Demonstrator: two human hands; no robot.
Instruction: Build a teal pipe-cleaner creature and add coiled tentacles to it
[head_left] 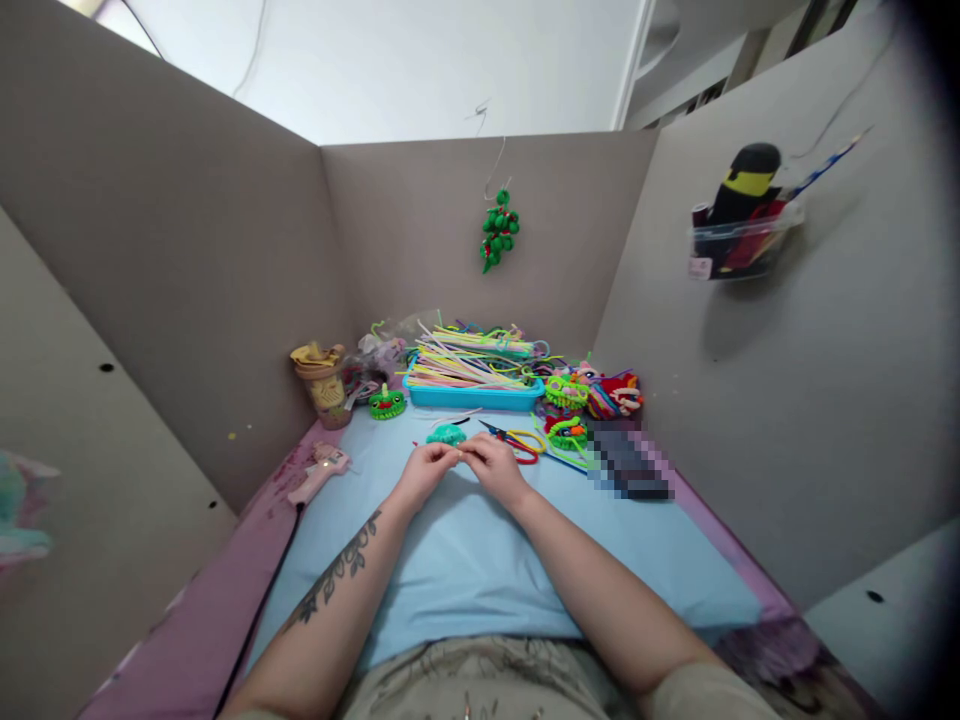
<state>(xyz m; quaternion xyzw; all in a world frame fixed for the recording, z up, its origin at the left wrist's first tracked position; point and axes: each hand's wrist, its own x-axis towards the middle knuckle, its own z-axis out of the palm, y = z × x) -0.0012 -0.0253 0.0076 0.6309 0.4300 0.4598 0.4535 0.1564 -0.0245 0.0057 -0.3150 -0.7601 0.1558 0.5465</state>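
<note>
Above the light blue cloth, my left hand (427, 474) and my right hand (496, 468) meet fingertip to fingertip. Both are closed in a pinch; whatever lies between the fingers is too small to make out. Right behind the fingertips is a fuzzy teal piece (447, 434), and I cannot tell whether the hands touch it. Scissors (525, 445) with red and yellow handles lie just past my right hand. Beyond my left hand, a round green fuzzy figure (387, 404) with eyes sits on the cloth.
A blue tray (476, 398) heaped with pastel pipe cleaners (472, 358) stands at the back. Left are a pink glue gun (321, 474) and a brown cup (324, 388). Right lie fuzzy figures (566, 432) and a pixelated dark object (630, 462). Grey panels (465, 235) enclose three sides.
</note>
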